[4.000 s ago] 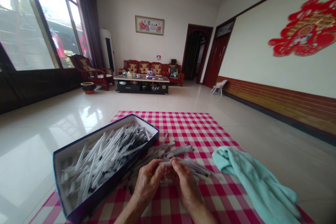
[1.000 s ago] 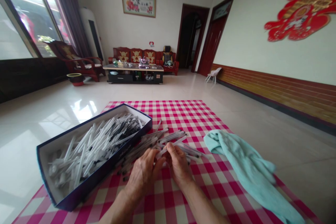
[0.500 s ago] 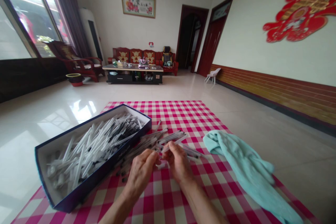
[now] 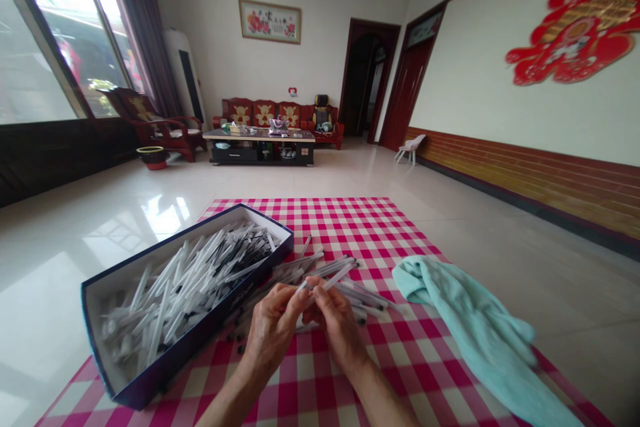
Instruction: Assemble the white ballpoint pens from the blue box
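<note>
Pinching a translucent pen tube [image 4: 339, 275] in the right hand [image 4: 336, 328] and a pale piece [image 4: 303, 286] in the adjoining left hand [image 4: 271, 321], the person seems partway: box [image 4: 135, 393] well filled, heap [image 4: 330, 269] loose on the desk [image 4: 415, 360].

We hold a slim, whitish tube [image 4: 303, 287], tilted and partly hidden, right of the blue box [image 4: 200, 333]; similar dark-tipped tubes [image 4: 340, 265] lie loosely heaped beside that box.

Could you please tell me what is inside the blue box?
The box holds a jumbled heap of pale, pen-like sticks, with dark pieces among them; its white inner wall shows at the far end. Whatever lies beneath the heap is covered and cannot be seen.
</note>
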`<act>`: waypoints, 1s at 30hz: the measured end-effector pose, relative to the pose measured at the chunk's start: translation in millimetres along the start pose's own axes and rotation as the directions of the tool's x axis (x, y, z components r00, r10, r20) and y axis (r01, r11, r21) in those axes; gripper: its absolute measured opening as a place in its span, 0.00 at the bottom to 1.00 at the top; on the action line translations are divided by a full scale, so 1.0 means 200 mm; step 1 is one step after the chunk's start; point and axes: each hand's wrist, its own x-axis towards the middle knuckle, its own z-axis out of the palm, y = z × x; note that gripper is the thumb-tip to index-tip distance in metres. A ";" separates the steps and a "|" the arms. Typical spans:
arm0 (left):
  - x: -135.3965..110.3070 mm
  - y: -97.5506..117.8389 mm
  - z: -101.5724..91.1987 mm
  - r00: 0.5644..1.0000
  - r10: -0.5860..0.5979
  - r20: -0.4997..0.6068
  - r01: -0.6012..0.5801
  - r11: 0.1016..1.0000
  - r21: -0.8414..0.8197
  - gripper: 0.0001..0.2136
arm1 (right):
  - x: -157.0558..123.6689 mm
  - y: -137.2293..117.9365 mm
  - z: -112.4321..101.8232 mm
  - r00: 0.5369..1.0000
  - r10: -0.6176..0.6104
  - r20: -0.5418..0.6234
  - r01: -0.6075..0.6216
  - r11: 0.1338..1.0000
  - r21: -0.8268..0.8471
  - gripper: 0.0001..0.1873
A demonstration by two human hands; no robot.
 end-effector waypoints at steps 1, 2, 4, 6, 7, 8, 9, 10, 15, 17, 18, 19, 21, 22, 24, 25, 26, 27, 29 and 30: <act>0.00 0.01 -0.01 0.999 0.037 0.014 -0.038 0.997 0.072 0.17 | 0.00 0.00 0.00 1.000 0.013 0.006 -0.013 1.000 -0.016 0.13; 0.00 0.03 -0.01 0.998 0.060 0.029 -0.063 0.988 0.141 0.17 | 0.00 0.01 -0.01 1.000 0.025 0.007 -0.024 0.999 -0.025 0.14; 0.00 0.05 -0.02 0.995 0.081 0.062 -0.094 0.962 0.257 0.16 | 0.00 0.02 -0.03 0.999 0.041 -0.006 -0.041 0.999 -0.027 0.15; 0.00 0.06 -0.03 0.990 0.097 0.100 -0.126 0.930 0.344 0.16 | 0.01 0.04 -0.04 0.999 0.050 -0.022 -0.051 0.998 -0.035 0.16; 0.00 0.06 -0.03 0.987 0.107 0.120 -0.146 0.912 0.384 0.15 | 0.01 0.04 -0.04 0.998 0.051 -0.026 -0.052 0.998 -0.043 0.16; 0.00 0.06 -0.03 0.984 0.118 0.136 -0.165 0.890 0.425 0.15 | 0.01 0.05 -0.04 0.998 0.051 -0.027 -0.052 0.997 -0.053 0.16; -0.01 0.05 -0.03 0.981 0.126 0.146 -0.180 0.866 0.466 0.14 | 0.01 0.05 -0.04 0.999 0.049 -0.022 -0.051 0.997 -0.064 0.15; -0.01 0.05 -0.03 0.979 0.134 0.152 -0.194 0.841 0.505 0.14 | 0.01 0.05 -0.04 0.999 0.045 -0.011 -0.046 0.996 -0.074 0.15; 0.02 0.08 -0.11 0.981 0.181 0.065 -0.179 0.734 0.655 0.13 | 0.00 0.03 -0.02 0.996 0.024 0.083 -0.019 0.998 -0.054 0.13; 0.05 0.10 -0.21 0.982 0.177 -0.065 -0.075 0.683 0.726 0.13 | 0.00 0.03 -0.02 0.998 0.014 0.065 -0.012 0.999 -0.033 0.13; 0.07 0.11 -0.27 0.979 0.156 -0.131 0.001 0.641 0.768 0.12 | 0.00 0.03 -0.02 0.999 0.006 0.045 -0.005 1.000 -0.028 0.14; 0.08 0.11 -0.33 0.972 0.120 -0.203 0.096 0.588 0.803 0.13 | 0.00 0.03 -0.03 1.000 -0.004 0.026 0.004 1.000 -0.029 0.14; 0.11 0.11 -0.47 0.943 0.047 -0.329 0.266 0.489 0.831 0.15 | 0.00 0.03 -0.03 1.000 -0.021 -0.015 0.021 0.999 -0.036 0.15; 0.12 0.09 -0.53 0.926 -0.005 -0.377 0.338 0.455 0.824 0.16 | 0.00 0.03 -0.03 0.999 -0.024 -0.033 0.022 0.999 -0.040 0.15; 0.12 0.05 -0.63 0.893 -0.095 -0.440 0.438 0.408 0.801 0.19 | 0.00 0.02 -0.02 0.999 -0.019 -0.048 0.016 0.998 -0.055 0.15; 0.13 0.03 -0.66 0.882 -0.111 -0.457 0.460 0.403 0.791 0.19 | 0.00 0.02 -0.02 0.999 -0.016 -0.050 0.013 0.998 -0.067 0.15; 0.13 0.01 -0.67 0.876 -0.106 -0.471 0.470 0.406 0.784 0.20 | -0.01 0.02 -0.02 0.998 -0.019 -0.053 0.015 0.996 -0.083 0.15; 0.13 0.00 -0.68 0.872 -0.080 -0.482 0.469 0.417 0.779 0.20 | -0.01 0.01 -0.01 0.998 -0.025 -0.055 0.020 0.995 -0.101 0.14; 0.13 -0.02 -0.66 0.871 0.013 -0.492 0.434 0.451 0.780 0.21 | -0.01 0.01 -0.01 0.998 -0.043 -0.051 0.035 0.990 -0.135 0.14; 0.13 -0.01 -0.64 0.873 0.064 -0.484 0.401 0.470 0.786 0.21 | -0.02 0.01 -0.01 0.998 -0.051 -0.043 0.044 0.988 -0.147 0.13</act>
